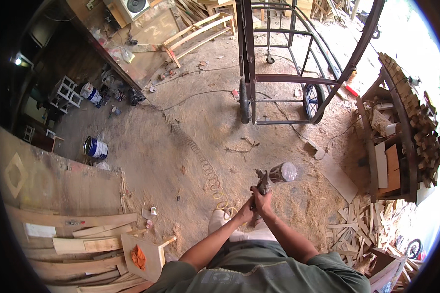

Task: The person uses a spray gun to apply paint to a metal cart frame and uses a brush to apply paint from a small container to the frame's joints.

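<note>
In front of my body, both hands meet on a dark hand-held air tool point(263, 181), pistol-like in outline; its exact kind is too small to tell. My right hand point(264, 202) is closed around its grip. Closed as well, my left hand point(247, 211) is at the tool's lower end, touching the right one. A coiled yellow air hose point(209, 177) runs over the floor up to near my left hand; its connection is hidden. Just beyond the tool stands a round container point(283, 172) with a pale, shiny top.
A dark metal frame cart point(283, 78) on wheels stands ahead. At right are a rack of wood blocks point(401, 132) and a scrap-wood heap point(362, 227). Boards point(83, 244) and a small stool point(146, 256) with an orange cloth lie left. Cables point(195, 99) cross the sawdust-strewn floor.
</note>
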The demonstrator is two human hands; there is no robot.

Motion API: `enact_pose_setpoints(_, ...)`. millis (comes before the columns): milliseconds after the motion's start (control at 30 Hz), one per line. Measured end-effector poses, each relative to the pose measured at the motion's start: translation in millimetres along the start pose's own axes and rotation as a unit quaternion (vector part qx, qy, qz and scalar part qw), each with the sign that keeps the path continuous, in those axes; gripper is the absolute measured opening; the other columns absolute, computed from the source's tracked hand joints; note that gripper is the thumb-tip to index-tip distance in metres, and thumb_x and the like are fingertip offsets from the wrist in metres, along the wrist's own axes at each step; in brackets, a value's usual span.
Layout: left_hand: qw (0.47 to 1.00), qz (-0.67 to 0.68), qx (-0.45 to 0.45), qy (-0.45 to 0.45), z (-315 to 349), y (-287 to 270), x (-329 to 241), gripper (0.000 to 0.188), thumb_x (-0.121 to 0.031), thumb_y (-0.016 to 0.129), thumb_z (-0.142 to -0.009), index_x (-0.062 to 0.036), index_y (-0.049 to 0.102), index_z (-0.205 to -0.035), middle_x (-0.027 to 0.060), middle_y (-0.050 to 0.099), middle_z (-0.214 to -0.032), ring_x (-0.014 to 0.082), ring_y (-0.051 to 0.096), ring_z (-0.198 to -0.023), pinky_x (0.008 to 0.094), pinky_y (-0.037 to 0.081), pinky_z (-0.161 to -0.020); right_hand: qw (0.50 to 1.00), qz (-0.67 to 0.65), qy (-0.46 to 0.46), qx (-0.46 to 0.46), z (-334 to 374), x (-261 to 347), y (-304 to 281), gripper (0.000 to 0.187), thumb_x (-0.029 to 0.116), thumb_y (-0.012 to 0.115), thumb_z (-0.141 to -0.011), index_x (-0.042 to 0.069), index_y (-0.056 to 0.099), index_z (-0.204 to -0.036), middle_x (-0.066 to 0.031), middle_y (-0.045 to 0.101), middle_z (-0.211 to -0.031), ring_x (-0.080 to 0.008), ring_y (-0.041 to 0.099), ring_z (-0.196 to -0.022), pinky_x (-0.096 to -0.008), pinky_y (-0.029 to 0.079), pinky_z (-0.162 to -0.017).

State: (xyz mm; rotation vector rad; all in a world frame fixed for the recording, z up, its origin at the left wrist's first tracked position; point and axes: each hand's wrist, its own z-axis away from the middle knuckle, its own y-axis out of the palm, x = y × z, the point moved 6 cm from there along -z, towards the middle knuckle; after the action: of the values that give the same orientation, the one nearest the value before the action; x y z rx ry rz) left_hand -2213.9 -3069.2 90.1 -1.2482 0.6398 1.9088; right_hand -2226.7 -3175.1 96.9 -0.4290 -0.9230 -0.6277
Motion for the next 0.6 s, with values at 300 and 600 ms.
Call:
enact_pose_setpoints(300,0.878,-0.385,-0.02,-0.284,37,-218,262,0.081,-0.046,0.069,-0.083,-0.0051,0.04,-0.147,0.033,0.036,-0.147,0.0496,0.041,-0.133,0.0576,0.033,-0.11,0.971,-0.137,0.015,-0.197,-226,-153,110,0.026,0.021,0.068,-0.093,0.0,0.062,-0.107,-0.0081,0.067,-0.087,-0.0162,0.062,-0.072,-0.031,0.051,-0.052)
enact_pose_setpoints(600,0.73,-0.541,0.034,-0.417,6,-399,264,0.104,-0.064,0.077,-0.071,-0.0099,0.038,-0.15,0.0326,0.019,-0.156,0.0573,0.037,-0.131,0.0677,0.049,-0.086,0.942,0.176,-0.123,-0.257,-514,-217,288,0.029,0.027,0.07,-0.091,0.002,0.065,-0.104,-0.0231,0.066,-0.085,-0.0394,0.062,-0.076,-0.0433,0.047,-0.069)
